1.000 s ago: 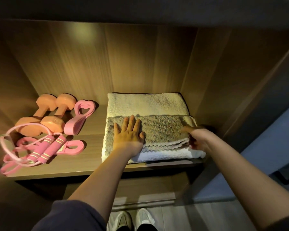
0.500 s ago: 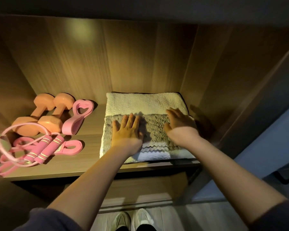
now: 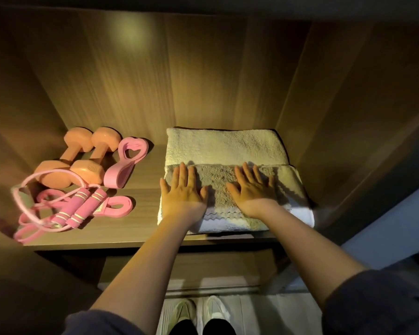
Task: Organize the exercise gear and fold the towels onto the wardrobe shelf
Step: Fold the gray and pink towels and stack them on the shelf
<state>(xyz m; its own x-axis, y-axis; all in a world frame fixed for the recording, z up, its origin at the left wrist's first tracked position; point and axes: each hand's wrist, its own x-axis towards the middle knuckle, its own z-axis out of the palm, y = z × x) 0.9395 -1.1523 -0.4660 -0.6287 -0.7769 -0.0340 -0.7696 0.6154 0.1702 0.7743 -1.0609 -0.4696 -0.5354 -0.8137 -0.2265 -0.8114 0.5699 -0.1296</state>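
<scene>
Down at the bottom edge, a pair of pale shoes (image 3: pixel 198 313) stands on the floor between two dark, soft-looking sleeves (image 3: pixel 377 301) pushed up from bare forearms. Further out, the forearms reach over the front edge of the wardrobe shelf (image 3: pixel 107 243), a flat board with a matte wood-grain finish. Both hands lie palm down on the towel stack at the shelf's right side: the left hand (image 3: pixel 183 192) and the right hand (image 3: pixel 254 191) are side by side but apart, fingers straight and slightly spread, pressing flat and gripping nothing. Under them is a folded grey-brown towel (image 3: pixel 218 180) with a coarse, nubby pile. Just below it a white towel (image 3: pixel 228 222) shows at the front, its edge trimmed in a wavy scallop. On the left side of the shelf, well apart from the towels, a pink jump rope (image 3: pixel 82 206) lies with its two foam handles side by side and its thin cord looped loosely; a flat pink resistance band (image 3: pixel 117 206) lies beside the handles. Behind these, two orange dumbbells (image 3: pixel 68 160) with smooth, rounded heads lie parallel, touching or nearly so, and a pink heart-shaped grip (image 3: pixel 128 163) lies just right of them. Farthest on the stack, a thick cream towel (image 3: pixel 225 146) forms a neat rectangle near the wood-grain back panel (image 3: pixel 179 81).
</scene>
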